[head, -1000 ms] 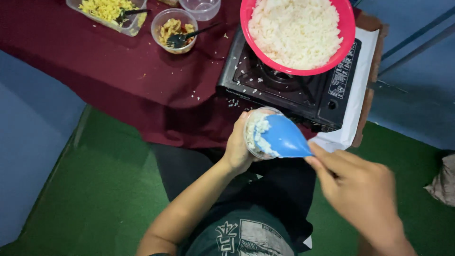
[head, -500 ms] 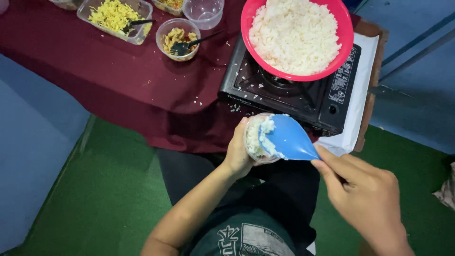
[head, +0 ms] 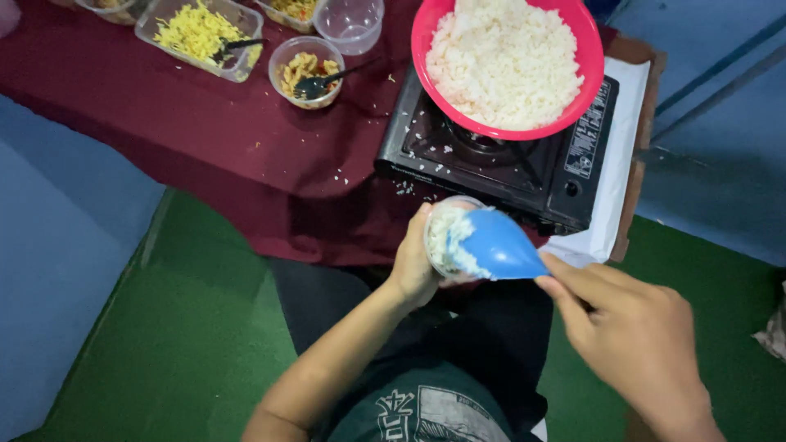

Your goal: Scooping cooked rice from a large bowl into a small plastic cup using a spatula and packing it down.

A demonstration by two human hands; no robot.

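Observation:
My left hand (head: 413, 263) grips a small clear cup (head: 440, 237) partly filled with white rice, held over my lap just in front of the table edge. My right hand (head: 634, 340) holds a blue rice paddle (head: 501, 245) by its handle, and the paddle's blade rests against the rice at the cup's mouth. A big pink bowl (head: 573, 98) heaped with cooked white rice sits on a black portable gas stove (head: 491, 164) straight ahead of the cup.
A dark red tablecloth (head: 205, 139) covers the low table. On it stand a clear tray of shredded yellow food (head: 201, 33), a small round tub of mixed food with a black spoon (head: 307, 74) and an empty clear cup (head: 350, 23). Green floor lies below.
The view has shifted, so the table things appear lower in the frame. The paddle stays pressed on the rice in the cup, with both hands in nearly the same pose.

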